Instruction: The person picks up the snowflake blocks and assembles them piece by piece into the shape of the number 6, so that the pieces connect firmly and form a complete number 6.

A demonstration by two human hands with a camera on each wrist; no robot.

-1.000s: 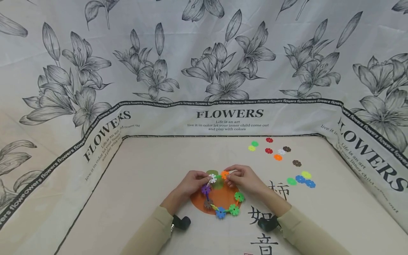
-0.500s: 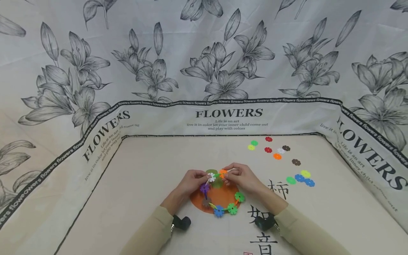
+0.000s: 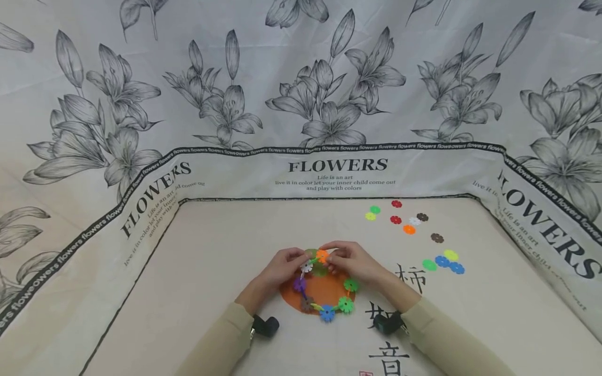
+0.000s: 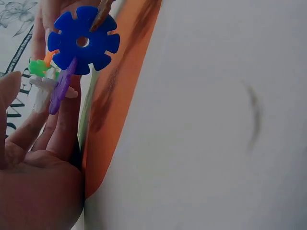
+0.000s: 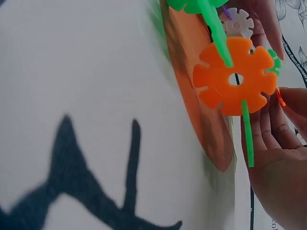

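White fabric printed with grey lilies (image 3: 329, 125) and the word "FLOWERS" rises behind a cream surface (image 3: 226, 235), which bears a large orange rounded print (image 3: 324, 292) and black brush-style characters (image 3: 389, 360). Over the print is the work in hand, a curved chain of notched plastic flower discs (image 3: 326, 313) slotted together edge to face.

The left hand (image 3: 279, 271) holds the chain at its upper left, fingers drawn narrow near the white disc (image 3: 307, 267); exactly which disc they pinch is hard to tell. The fingers of the right hand (image 3: 355, 263) pinch the bright orange end disc (image 3: 322, 256) at the top.

Judging by these pictures, the assembly is well along: from the orange end, white, purple, brown and blue discs follow round to two greens, with thinner edge-on links between. No join shows between the orange end and the upper green disc (image 3: 350, 285), so the ring looks unclosed on that side. In the right wrist view a narrow green edge-on disc (image 5: 247, 134) juts out from an orange linking disc (image 5: 235, 98).

A dozen loose discs (image 3: 409, 229) lie unused at the far right; whether any are needed cannot be told.
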